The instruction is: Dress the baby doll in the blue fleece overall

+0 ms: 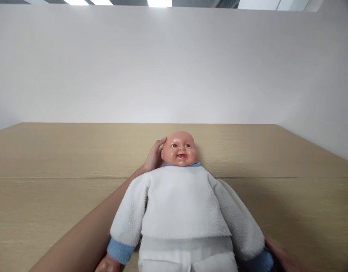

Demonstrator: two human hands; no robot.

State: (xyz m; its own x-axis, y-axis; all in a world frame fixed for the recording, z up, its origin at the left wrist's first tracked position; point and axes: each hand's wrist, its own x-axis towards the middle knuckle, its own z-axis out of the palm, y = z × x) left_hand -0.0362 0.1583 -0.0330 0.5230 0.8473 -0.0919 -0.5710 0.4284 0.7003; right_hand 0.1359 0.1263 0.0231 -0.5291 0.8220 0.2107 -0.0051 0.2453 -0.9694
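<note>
A baby doll (185, 204) lies face up in the middle, in a white fleece top, pale trousers and blue cuffs and collar. My left hand (154, 155) supports the doll's bald head (179, 149) from the left side. Its thumb or a finger rests against the head, and the other fingers are hidden behind it. At the lower right, my right hand (281, 254) is dark and blurred beside the doll's blue cuff (259, 260). Its fingers cannot be made out. The doll's legs are cut off by the bottom edge.
Beneath the doll is a light wood table (63, 151) with a seam running across it. A white partition wall (174, 68) rises behind the table and along its right side. Ceiling lights show above the wall.
</note>
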